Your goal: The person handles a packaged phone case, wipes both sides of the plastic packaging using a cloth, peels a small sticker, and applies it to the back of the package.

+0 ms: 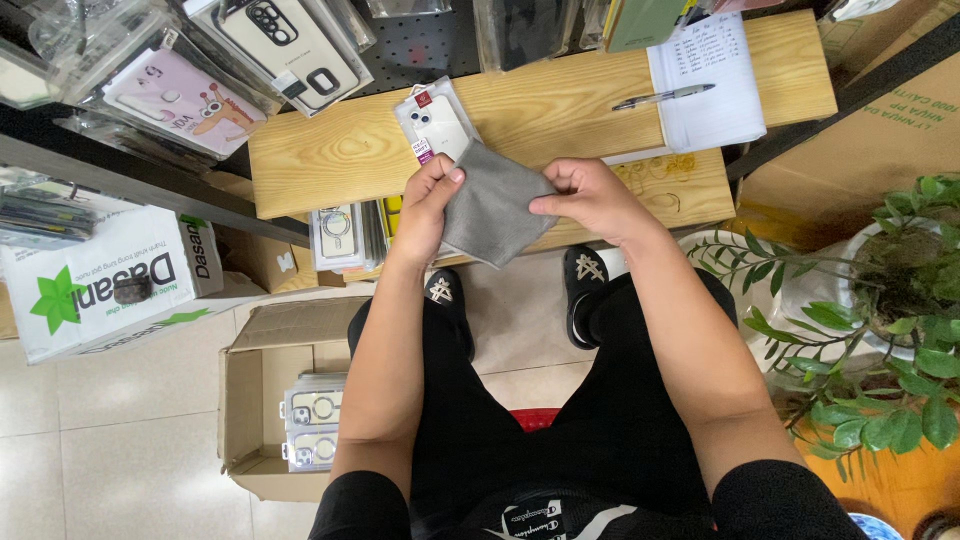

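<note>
Both hands grip a grey cloth (492, 205) over the front edge of the desk (330, 160). The left hand (428, 205) pinches the cloth's left edge shut; the right hand (590, 195) closes thumb and fingers on its right corner. A packaged phone case (432, 122) lies at 12 o'clock, its lower end under the cloth. It looks like the wiping step; the case would need steadying against the cloth. A pen (665, 96) rests on a notepad (710, 80) at 2 o'clock.

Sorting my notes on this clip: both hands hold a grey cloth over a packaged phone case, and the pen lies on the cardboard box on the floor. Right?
Not quite. The head view shows the pen on the white notepad on the wooden shelf. Both the left hand and right hand do hold the grey cloth over the packaged phone case.
</note>
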